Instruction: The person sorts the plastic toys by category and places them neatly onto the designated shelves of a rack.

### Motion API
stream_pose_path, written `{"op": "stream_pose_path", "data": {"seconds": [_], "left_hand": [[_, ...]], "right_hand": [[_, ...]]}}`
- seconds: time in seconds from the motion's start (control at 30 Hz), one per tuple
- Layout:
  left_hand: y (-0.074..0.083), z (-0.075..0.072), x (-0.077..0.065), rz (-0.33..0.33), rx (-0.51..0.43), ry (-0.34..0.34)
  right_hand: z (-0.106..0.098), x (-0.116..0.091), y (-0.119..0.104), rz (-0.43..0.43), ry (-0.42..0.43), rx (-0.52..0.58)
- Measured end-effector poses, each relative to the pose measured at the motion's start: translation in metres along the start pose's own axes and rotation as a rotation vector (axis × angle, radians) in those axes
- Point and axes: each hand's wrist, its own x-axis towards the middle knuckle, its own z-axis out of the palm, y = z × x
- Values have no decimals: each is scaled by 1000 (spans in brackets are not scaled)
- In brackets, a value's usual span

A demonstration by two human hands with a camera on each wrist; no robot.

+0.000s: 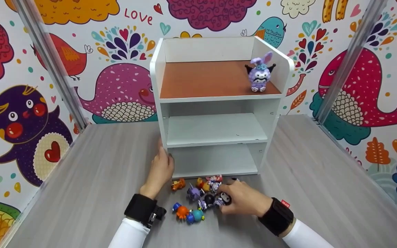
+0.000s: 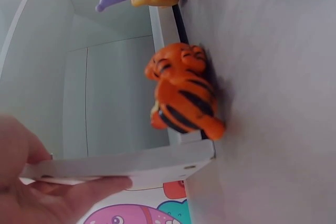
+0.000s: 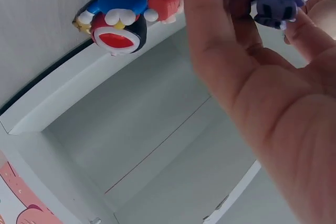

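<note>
My left hand [image 1: 160,168] grips the lower left side panel of a small white shelf unit [image 1: 215,140], its thumb and fingers on opposite faces of the board in the left wrist view. Low in front of the unit, my right hand [image 1: 245,198] holds a black-and-purple figurine [image 3: 275,8] between thumb and fingers. Around it lies a cluster of small toy figures, including a purple one [image 1: 194,193] and a yellow one [image 1: 203,185]. An orange tiger figurine [image 2: 186,90] with black stripes lies by the unit's bottom left corner, near my left hand.
A lilac figurine with rabbit ears [image 1: 260,74] stands on the brown top shelf [image 1: 202,79], at the right. Orange and blue-green figures [image 1: 188,213] lie nearer me on the grey wood-grain table [image 1: 109,172]. A blue figurine [image 3: 121,1] lies beside the unit's base. Cartoon-printed walls stand behind.
</note>
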Motion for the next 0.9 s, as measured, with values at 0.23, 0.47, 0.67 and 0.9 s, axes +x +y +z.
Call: {"op": "stream_pose_path", "data": {"seconds": [0.23, 0.47, 0.67, 0.9], "left_hand": [[1, -1, 1, -4, -16, -3], [2, -1, 1, -6, -13, -12], [0, 0, 1, -3, -15, -5], [1, -1, 1, -12, -1, -13]], "right_hand": [[-1, 0, 0, 3, 45, 74], [-3, 3, 1, -19, 77, 109], [-5, 3, 3, -36, 89, 133], [-7, 3, 3, -107, 202, 83]]}}
